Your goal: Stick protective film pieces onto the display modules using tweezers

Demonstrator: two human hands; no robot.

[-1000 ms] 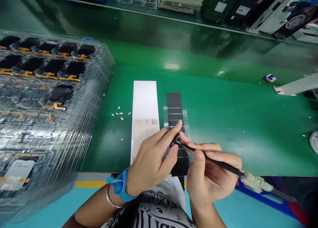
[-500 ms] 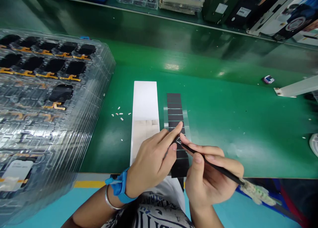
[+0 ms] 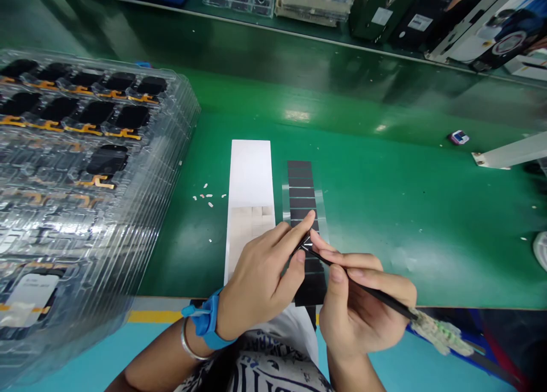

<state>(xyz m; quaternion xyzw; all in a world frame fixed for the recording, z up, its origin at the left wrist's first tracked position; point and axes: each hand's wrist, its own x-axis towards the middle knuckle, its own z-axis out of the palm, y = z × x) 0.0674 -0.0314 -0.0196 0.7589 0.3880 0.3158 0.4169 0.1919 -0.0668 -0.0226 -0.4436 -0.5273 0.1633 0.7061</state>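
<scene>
Tweezers pinched in right hand, tips at the black pad strip on clear film on the green desk; left hand closes its fingers at the tips, grip unclear. Risk: slipping tips could crease or tear the strip.

you are sitting with a stack of clear plastic trays on your left, their pockets carrying black display modules with orange flex cables, while a small pink-and-blue object is lying on the green workbench off to the right.
</scene>
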